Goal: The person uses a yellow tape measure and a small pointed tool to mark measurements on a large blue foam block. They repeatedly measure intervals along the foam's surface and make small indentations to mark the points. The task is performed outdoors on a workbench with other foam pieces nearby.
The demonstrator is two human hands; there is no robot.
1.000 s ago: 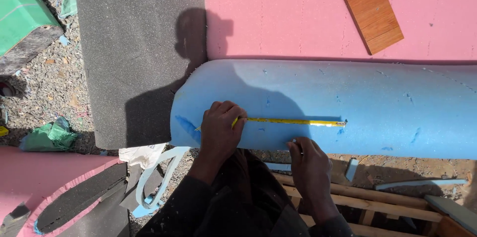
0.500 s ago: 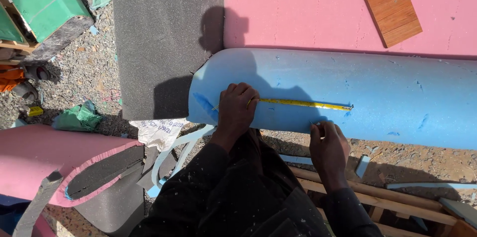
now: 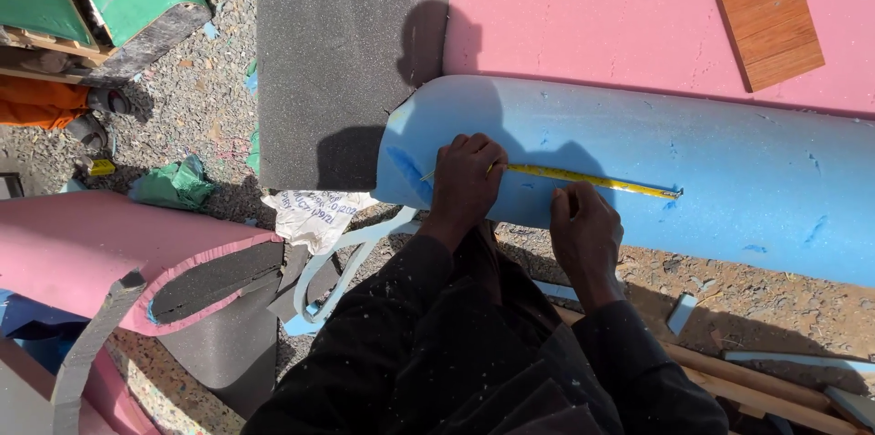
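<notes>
Yellow tape measure lies stretched along blue foam sheet: left hand pinches its near-left end, right hand rests flat just below it, grasping nothing. No mark or cut visible.

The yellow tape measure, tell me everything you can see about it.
The yellow tape measure is a thin, narrow blade drawn out flat along the top of the blue foam sheet, slanting slightly down to the right. The left hand covers its left end; the right hand rests just below its middle. Its right end lies free on the foam.
</notes>
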